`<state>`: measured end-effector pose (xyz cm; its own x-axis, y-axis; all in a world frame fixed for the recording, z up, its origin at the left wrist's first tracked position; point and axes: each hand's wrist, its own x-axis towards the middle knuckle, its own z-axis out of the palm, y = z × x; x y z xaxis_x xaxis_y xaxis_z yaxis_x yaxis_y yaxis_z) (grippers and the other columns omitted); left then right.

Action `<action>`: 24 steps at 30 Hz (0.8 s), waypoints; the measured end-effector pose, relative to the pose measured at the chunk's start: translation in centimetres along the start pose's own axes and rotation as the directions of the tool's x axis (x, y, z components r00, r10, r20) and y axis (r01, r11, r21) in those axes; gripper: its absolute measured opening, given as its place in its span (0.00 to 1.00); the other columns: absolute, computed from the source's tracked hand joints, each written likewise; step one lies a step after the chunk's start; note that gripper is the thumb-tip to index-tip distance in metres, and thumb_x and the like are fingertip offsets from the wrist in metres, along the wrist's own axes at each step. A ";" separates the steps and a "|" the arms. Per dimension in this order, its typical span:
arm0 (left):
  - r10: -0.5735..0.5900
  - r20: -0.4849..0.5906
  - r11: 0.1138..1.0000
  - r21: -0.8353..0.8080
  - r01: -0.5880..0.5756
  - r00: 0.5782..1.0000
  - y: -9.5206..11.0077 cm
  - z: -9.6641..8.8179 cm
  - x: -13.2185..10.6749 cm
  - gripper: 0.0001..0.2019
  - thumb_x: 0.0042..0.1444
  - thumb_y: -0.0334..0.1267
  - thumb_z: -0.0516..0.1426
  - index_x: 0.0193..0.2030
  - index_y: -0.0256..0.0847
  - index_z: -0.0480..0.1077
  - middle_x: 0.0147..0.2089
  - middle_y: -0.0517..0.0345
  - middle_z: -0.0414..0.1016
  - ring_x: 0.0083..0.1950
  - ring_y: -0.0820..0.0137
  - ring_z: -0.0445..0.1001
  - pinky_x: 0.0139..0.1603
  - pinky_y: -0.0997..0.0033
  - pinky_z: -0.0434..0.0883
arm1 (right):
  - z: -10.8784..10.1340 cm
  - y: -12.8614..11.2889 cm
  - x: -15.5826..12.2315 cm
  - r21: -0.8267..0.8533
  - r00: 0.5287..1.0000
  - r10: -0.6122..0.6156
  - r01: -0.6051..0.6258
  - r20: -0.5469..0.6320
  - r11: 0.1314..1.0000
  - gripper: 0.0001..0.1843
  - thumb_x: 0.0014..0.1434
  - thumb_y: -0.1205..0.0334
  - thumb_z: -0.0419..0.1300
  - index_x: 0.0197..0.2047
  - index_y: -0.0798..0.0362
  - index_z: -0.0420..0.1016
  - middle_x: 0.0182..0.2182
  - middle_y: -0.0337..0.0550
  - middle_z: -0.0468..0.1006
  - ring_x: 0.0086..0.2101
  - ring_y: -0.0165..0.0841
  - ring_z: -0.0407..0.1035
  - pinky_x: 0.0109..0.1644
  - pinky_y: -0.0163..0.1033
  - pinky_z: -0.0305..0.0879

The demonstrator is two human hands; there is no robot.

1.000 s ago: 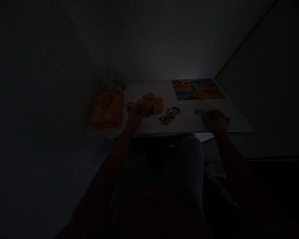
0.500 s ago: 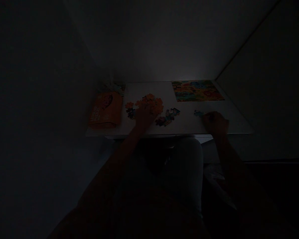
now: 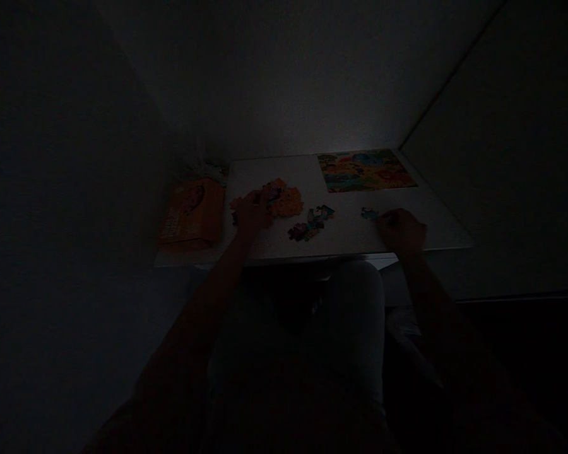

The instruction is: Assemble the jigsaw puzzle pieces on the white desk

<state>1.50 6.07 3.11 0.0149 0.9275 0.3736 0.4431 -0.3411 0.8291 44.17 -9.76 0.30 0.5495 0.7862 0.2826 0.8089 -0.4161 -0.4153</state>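
Note:
The scene is very dark. My left hand (image 3: 253, 214) reaches over the left part of a heap of orange jigsaw puzzle pieces (image 3: 288, 202), its fingers apart among them. Whether it touches a single piece is hard to make out. Closed with its fingers bent, my right hand (image 3: 404, 232) rests low over the right side of the table. A small teal puzzle piece or joined pair (image 3: 369, 213) lies just left of its fingertips. Anything inside the right fingers is hidden. Between the hands lies a group of teal and dark puzzle pieces (image 3: 312, 222).
An orange puzzle box (image 3: 192, 211) sits at the left end of the white table (image 3: 345, 236). A colourful picture sheet (image 3: 366, 170) lies at the back right against the wall (image 3: 284, 94). My legs are under the front edge.
My left hand has shifted left across the orange heap, uncovering darker pieces near its middle. The right hand stays beside the teal piece. The whole view has shifted slightly.

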 end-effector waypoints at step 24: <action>0.096 0.214 0.879 0.441 -0.184 0.972 2.1 1.1 -5.9 0.24 0.75 0.41 0.75 0.72 0.35 0.83 0.78 0.29 0.79 0.78 0.37 0.80 0.78 0.43 0.78 | 0.0 0.2 0.3 -0.016 1.000 0.030 -0.030 0.005 0.999 0.17 0.70 0.47 0.64 0.52 0.49 0.85 0.51 0.60 0.92 0.53 0.58 0.85 0.68 0.66 0.72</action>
<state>3.31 0.07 2.23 0.2493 0.9016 0.3536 0.7815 -0.4029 0.4763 44.56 -9.61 0.31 0.5725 0.7756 0.2659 0.7954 -0.4468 -0.4094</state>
